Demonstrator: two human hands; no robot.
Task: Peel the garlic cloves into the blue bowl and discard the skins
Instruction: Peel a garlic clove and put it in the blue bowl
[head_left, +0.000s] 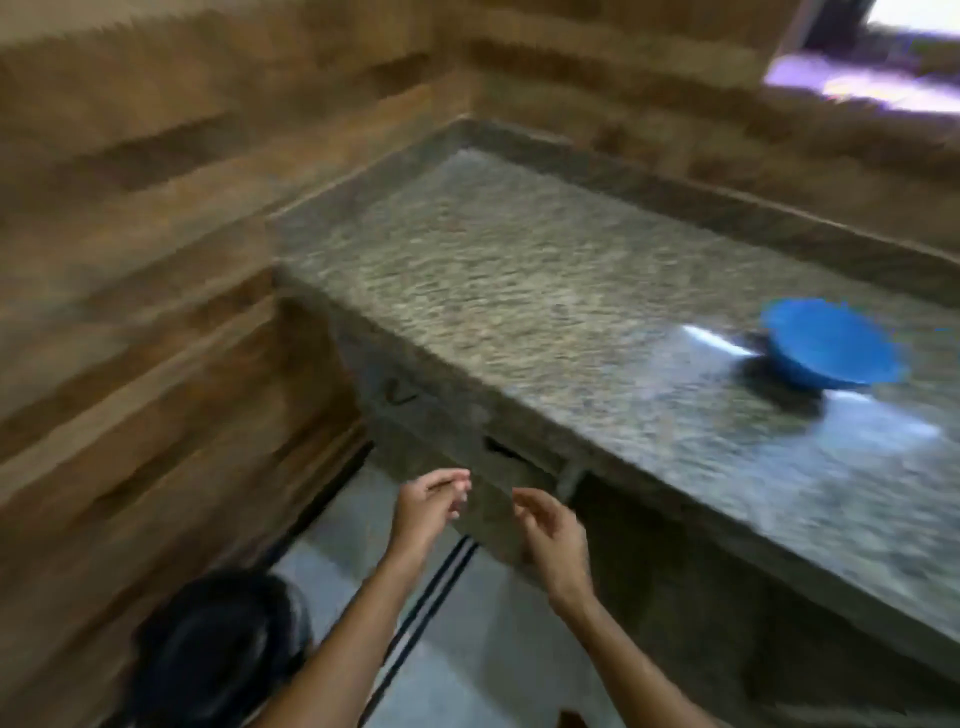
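The picture is motion-blurred. The blue bowl stands on the granite counter at the right, far from both hands. My left hand is held in the air in front of the counter's front edge, fingers curled toward the thumb with small pale bits that look like garlic skin at the fingertips. My right hand hovers just to its right, apart from it, with fingers loosely bent and nothing in it. What lies inside the bowl is not visible.
A dark round bin sits on the floor at the lower left, below and left of my hands. Wood-look tiled walls close off the left and back. Below the counter front is a pale floor with two dark lines.
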